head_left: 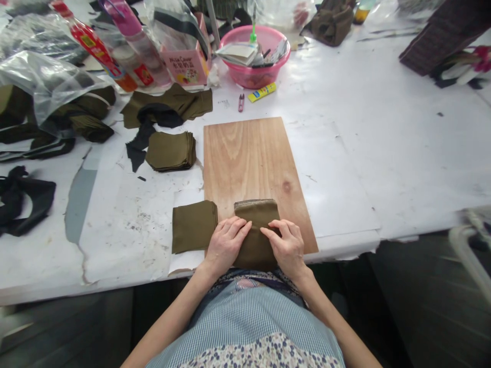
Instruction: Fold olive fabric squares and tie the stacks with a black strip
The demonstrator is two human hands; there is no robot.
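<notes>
An olive-green fabric piece (256,217) lies on the near end of a wooden board (249,158). My left hand (226,241) rests on its left side with fingers stretched flat and pressed on the cloth. My right hand (287,244) presses its right side, fingers curled slightly with the tips on the fabric. A second olive fabric piece (193,225) lies just left of the board, beside my left hand. A stack of olive fabric squares (171,151) sits farther back on the left.
The white table (383,153) carries a pink basin (253,53) of tools, a yellow glue stick (261,92), small snips (241,102), a pink box (186,61), bottles, plastic bags and dark fabric scraps (23,199) at left.
</notes>
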